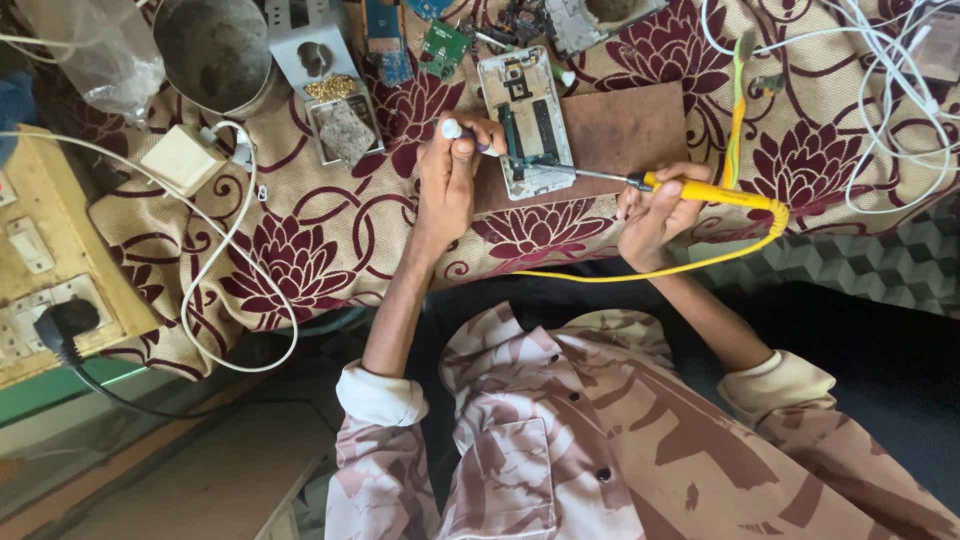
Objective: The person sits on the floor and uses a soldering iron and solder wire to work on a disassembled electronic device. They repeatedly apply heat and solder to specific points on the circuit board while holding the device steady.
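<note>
Head view looks straight down over my patterned shirt [560, 440] to the edge of a table covered with a floral cloth [300, 250]. My right hand [655, 212] has its fingers wrapped around the yellow handle of a soldering iron [700, 190], and its yellow cord [690, 262] loops back under the wrist. My left hand [447, 175] pinches a small white-tipped tool [455, 129] between thumb and fingertips. Both tips meet over an opened phone [526, 120], which lies face down on a brown board [620, 130] just ahead of my hands. I judge the main risk to be the hot tip sliding off its spot and scorching nearby parts, should either hand shake or the phone shift on the board. The cord could also snag on my wrist and tug the iron aside. Farther off sit loose circuit boards [443, 45], a metal pot [215, 50], a white charger [182, 158] and tangled white cables [890, 70].
</note>
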